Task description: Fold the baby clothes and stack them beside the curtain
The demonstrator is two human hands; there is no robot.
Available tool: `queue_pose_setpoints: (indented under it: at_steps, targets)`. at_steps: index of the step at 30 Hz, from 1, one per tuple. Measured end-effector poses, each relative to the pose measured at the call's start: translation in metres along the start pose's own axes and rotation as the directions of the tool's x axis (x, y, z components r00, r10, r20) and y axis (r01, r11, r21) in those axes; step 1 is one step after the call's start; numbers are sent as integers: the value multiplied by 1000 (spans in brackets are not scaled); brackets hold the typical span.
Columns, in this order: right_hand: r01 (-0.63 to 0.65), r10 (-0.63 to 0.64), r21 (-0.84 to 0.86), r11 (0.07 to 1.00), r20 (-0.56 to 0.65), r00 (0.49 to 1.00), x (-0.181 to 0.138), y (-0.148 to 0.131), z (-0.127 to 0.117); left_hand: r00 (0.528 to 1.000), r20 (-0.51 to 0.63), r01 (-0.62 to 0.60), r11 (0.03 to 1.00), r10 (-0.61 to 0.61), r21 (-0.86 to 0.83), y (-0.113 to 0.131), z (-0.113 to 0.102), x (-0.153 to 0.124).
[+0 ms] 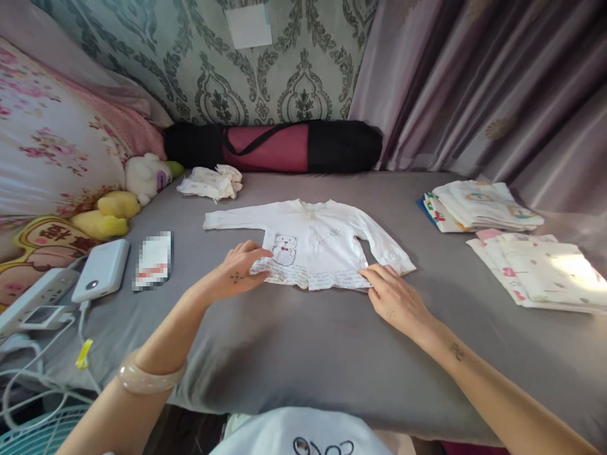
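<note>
A small white long-sleeved baby shirt [322, 237] lies spread flat on the grey sheet, with a bear drawing on the left side of its front and a band of printed text along the hem. My left hand [241, 268] rests at its lower left corner, thumb and index finger apart and touching the fabric. At the lower right corner, the fingers of my right hand [391, 294] pinch the hem. Both sleeves stretch outward; the right one bends down toward the sheet.
Folded clothes lie in two piles, one [488, 205] behind another [545, 268], at the right. A crumpled white cloth [211, 183] sits at back left. Along the wall lies a long black and maroon bag [270, 148]. A power bank [102, 268], power strip [35, 294] and plush toys [111, 215] occupy the left.
</note>
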State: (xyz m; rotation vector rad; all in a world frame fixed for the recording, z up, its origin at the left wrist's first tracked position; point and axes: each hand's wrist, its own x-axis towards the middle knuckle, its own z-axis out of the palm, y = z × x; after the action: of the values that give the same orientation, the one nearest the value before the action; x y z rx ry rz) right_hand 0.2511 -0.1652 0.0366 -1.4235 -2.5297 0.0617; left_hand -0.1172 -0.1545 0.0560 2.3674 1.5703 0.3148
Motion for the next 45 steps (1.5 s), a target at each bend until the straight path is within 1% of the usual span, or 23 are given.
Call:
queue_pose_setpoints:
  at_steps: [2,5,8,10,13,18,21,22,23,25,26,27,28,29,31,32,34,36,37,39,42,45]
  targets:
    - [16,-16,2,1000,11,1000,0,-1,0,997,23,69,997,-68,-45,28,5,25]
    - [12,-12,8,1000,27,1000,0,-1,-1,971,53,234,972,-232,-29,64,22,59]
    - [-3,2,25,1000,29,1000,-2,1,-2,945,39,324,946,-325,27,80,38,79]
    - [-18,17,43,999,29,999,-2,2,-2,939,20,342,938,-344,47,81,43,84]
    - [-14,12,63,998,32,999,-2,2,-3,944,11,330,944,-330,11,79,39,85]
    - [17,-20,48,999,64,998,-1,0,-9,938,45,347,918,-345,-193,70,23,84]
    - [31,-34,51,998,60,998,-1,0,-10,944,44,328,904,-328,-275,62,24,86]
    - [34,-38,53,998,59,998,-2,0,-10,939,72,340,881,-336,-327,60,26,86]
    - [35,-38,55,998,60,997,-2,1,-10,926,124,375,838,-356,-397,59,29,87]
    - [33,-37,57,998,70,997,-1,1,-9,877,261,480,700,-404,-529,58,35,89]
    - [30,-34,58,998,71,997,-1,1,-9,852,315,522,639,-417,-565,58,38,90]
    - [28,-32,58,998,69,997,-1,1,-9,839,347,543,612,-419,-574,57,39,90]
    - [28,-31,58,998,65,997,-1,1,-10,841,355,541,627,-408,-561,57,40,89]
    - [28,-32,55,998,61,998,-1,1,-10,855,342,518,670,-390,-531,56,41,88]
    - [30,-32,40,999,70,997,-2,2,-12,897,293,436,770,-331,-466,54,41,85]
    - [31,-33,27,999,83,996,-2,2,-13,913,269,400,802,-307,-443,53,42,83]
    - [31,-29,-19,999,93,995,-1,-1,-15,929,232,363,827,-287,-429,51,44,81]
    - [41,-38,-62,997,59,998,4,-9,-17,931,218,360,830,-292,-426,51,46,80]
    - [65,-62,-63,996,41,997,7,-15,-17,931,208,361,835,-299,-416,51,47,80]
    - [154,-153,-7,988,36,988,18,-32,-16,944,162,329,863,-288,-384,55,46,78]
    - [283,-293,124,951,78,953,36,-59,-8,979,82,205,926,-188,-317,62,38,70]
    - [285,-305,156,946,122,945,49,-73,0,997,75,46,964,-27,-263,64,28,55]
